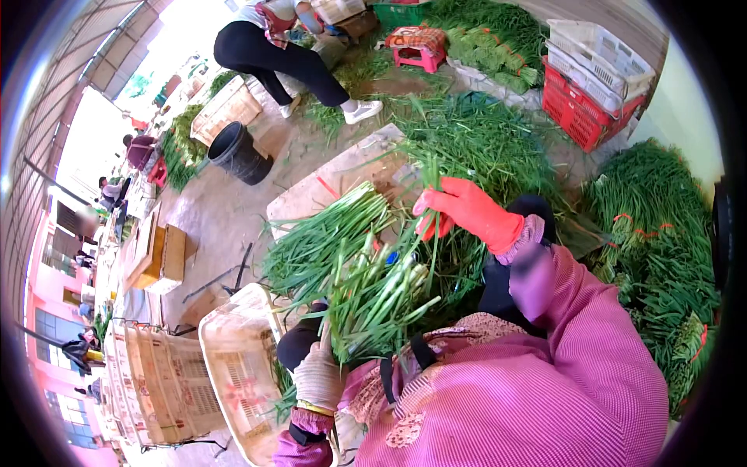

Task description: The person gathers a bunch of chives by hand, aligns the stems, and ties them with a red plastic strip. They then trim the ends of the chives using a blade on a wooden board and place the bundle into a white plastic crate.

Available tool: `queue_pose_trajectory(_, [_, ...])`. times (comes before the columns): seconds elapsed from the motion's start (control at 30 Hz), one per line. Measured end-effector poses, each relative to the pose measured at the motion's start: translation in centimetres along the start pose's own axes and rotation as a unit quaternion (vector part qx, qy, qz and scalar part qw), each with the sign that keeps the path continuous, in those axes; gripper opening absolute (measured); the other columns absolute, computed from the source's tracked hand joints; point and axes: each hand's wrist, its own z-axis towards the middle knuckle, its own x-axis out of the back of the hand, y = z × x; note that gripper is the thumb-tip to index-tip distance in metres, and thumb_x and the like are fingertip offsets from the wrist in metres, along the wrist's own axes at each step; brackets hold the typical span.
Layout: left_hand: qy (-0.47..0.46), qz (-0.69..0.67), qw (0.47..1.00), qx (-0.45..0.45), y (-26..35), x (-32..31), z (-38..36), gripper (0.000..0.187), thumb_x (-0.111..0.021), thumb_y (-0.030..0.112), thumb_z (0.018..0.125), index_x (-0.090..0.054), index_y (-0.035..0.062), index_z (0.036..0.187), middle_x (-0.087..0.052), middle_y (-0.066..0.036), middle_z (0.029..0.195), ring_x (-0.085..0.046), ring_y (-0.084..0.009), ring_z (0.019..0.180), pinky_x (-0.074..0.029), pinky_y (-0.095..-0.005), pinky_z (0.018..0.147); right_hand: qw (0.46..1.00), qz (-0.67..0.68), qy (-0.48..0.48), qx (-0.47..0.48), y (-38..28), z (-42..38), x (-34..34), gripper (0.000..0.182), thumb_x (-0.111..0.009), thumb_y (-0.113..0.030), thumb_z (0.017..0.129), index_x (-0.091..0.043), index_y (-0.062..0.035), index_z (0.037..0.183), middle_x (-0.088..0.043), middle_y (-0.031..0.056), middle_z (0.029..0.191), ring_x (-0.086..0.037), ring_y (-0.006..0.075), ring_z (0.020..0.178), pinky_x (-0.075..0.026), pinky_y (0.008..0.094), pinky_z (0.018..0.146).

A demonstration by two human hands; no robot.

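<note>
My left hand [317,379], in a pale knit glove, is closed around a loose bunch of garlic chives [381,292]. Their pale stalk ends point to the right, above my lap. My right hand [469,212] wears a red rubber glove and pinches a few green chive leaves [432,173] between thumb and fingers. Just beyond the held bunch, another bunch of chives [331,229] rests on a board [311,192]. A large heap of loose chives [482,140] spreads beyond my right hand.
At my left stands a white plastic crate [226,342], with stacked crates [159,381] behind it. A black bucket [241,152] sits on the floor. Tied chives [654,233] lie at the right, near red and white crates [587,101]. Another person [272,50] bends over ahead, near a pink stool [419,56].
</note>
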Motion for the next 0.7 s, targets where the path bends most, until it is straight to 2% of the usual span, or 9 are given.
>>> queue_pose_trajectory(0.07, [0.033, 0.044, 0.998, -0.023, 0.3, 0.2, -0.2, 0.077, -0.066, 0.019, 0.08, -0.032, 0.0198, 0.149, -0.059, -0.013, 0.087, -0.065, -0.0355, 0.07, -0.052, -0.049, 0.06, 0.998, -0.061, 0.004, 0.016, 0.8, 0.4, -0.7, 0.034, -0.059, -0.037, 0.093, -0.066, -0.0038, 0.097, -0.07, 0.0099, 0.081, -0.07, 0.0174, 0.075, -0.052, 0.0289, 0.061])
queue_pose_trajectory(0.13, [0.046, 0.097, 0.994, -0.016, 0.3, 0.0, 0.0, 0.071, -0.061, 0.015, 0.082, -0.035, 0.0207, 0.148, -0.06, -0.013, 0.087, -0.065, -0.0327, 0.07, -0.052, -0.0465, 0.058, 0.93, -0.353, -0.064, 0.074, 0.5, -0.6, -2.5, 0.049, -0.062, -0.052, 0.089, -0.067, -0.0032, 0.093, -0.069, 0.0129, 0.081, -0.069, 0.0243, 0.077, -0.051, 0.0355, 0.066])
queue_pose_trajectory(0.17, [0.064, 0.11, 0.992, -0.016, 0.6, 0.0, 0.2, 0.065, -0.057, 0.013, 0.083, -0.041, 0.0207, 0.145, -0.06, -0.013, 0.084, -0.065, -0.031, 0.068, -0.052, -0.0458, 0.057, 0.946, -0.288, -0.117, 0.098, 1.4, -0.9, -3.4, 0.063, -0.059, -0.065, 0.085, -0.067, -0.0024, 0.093, -0.066, 0.0177, 0.081, -0.066, 0.0342, 0.079, -0.049, 0.0427, 0.071])
queue_pose_trajectory(0.2, [0.062, 0.109, 0.992, -0.016, 0.9, 0.2, 0.3, 0.065, -0.057, 0.013, 0.083, -0.041, 0.0207, 0.145, -0.06, -0.013, 0.084, -0.065, -0.031, 0.068, -0.052, -0.0458, 0.057, 0.883, -0.428, -0.122, 0.147, 1.7, -0.7, -4.0, 0.064, -0.058, -0.066, 0.084, -0.068, -0.0027, 0.091, -0.065, 0.0194, 0.083, -0.063, 0.0395, 0.079, -0.048, 0.0457, 0.072])
queue_pose_trajectory(0.33, [0.081, 0.143, 0.985, -0.043, 0.9, 0.8, 0.3, 0.064, -0.064, 0.012, 0.076, -0.049, 0.0183, 0.138, -0.06, -0.013, 0.091, -0.063, -0.0321, 0.068, -0.051, -0.0456, 0.058, 0.853, -0.451, -0.113, 0.237, 7.1, 0.7, -6.5, 0.054, -0.064, -0.058, 0.082, -0.07, -0.0063, 0.094, -0.067, 0.018, 0.086, -0.064, 0.0365, 0.083, -0.049, 0.0465, 0.074])
queue_pose_trajectory(0.4, [0.109, 0.162, 0.978, -0.071, 0.8, 1.5, 0.0, 0.064, -0.064, 0.012, 0.077, -0.049, 0.019, 0.138, -0.061, -0.011, 0.091, -0.062, -0.0308, 0.071, -0.052, -0.0445, 0.059, 0.936, -0.306, -0.081, 0.155, 8.3, 1.1, -7.2, 0.039, -0.067, -0.048, 0.084, -0.072, -0.0117, 0.099, -0.069, 0.0155, 0.094, -0.065, 0.0337, 0.08, -0.051, 0.0436, 0.072])
queue_pose_trajectory(0.47, [0.124, 0.163, 0.976, -0.079, -0.3, 0.9, 0.1, 0.065, -0.066, 0.014, 0.076, -0.049, 0.0191, 0.138, -0.062, -0.011, 0.093, -0.063, -0.0304, 0.075, -0.052, -0.0432, 0.062, 0.888, -0.352, -0.057, 0.289, 8.7, 1.2, -7.1, 0.029, -0.069, -0.037, 0.084, -0.072, -0.0155, 0.102, -0.072, 0.0102, 0.095, -0.067, 0.0266, 0.071, -0.053, 0.0379, 0.067])
queue_pose_trajectory(0.53, [0.157, 0.154, 0.97, -0.105, -1.0, 0.9, 0.1, 0.064, -0.068, 0.016, 0.075, -0.052, 0.0191, 0.137, -0.063, -0.011, 0.096, -0.064, -0.0311, 0.079, -0.053, -0.0423, 0.065, 0.947, -0.163, -0.278, -0.001, 5.8, 0.1, -7.2, 0.03, -0.067, -0.036, 0.085, -0.071, -0.0133, 0.105, -0.073, 0.0082, 0.089, -0.067, 0.0203, 0.063, -0.054, 0.0342, 0.063])
queue_pose_trajectory(0.7, [0.156, 0.195, 0.964, -0.091, -2.6, 1.4, 0.1, 0.058, -0.068, 0.018, 0.078, -0.053, 0.0205, 0.134, -0.062, -0.009, 0.094, -0.063, -0.03, 0.078, -0.051, -0.0424, 0.063, 0.96, -0.192, -0.198, -0.042, 7.1, 0.5, -5.7, 0.019, -0.066, -0.022, 0.086, -0.069, -0.0065, 0.096, -0.068, 0.0056, 0.068, -0.066, 0.0146, 0.059, -0.051, 0.0288, 0.057])
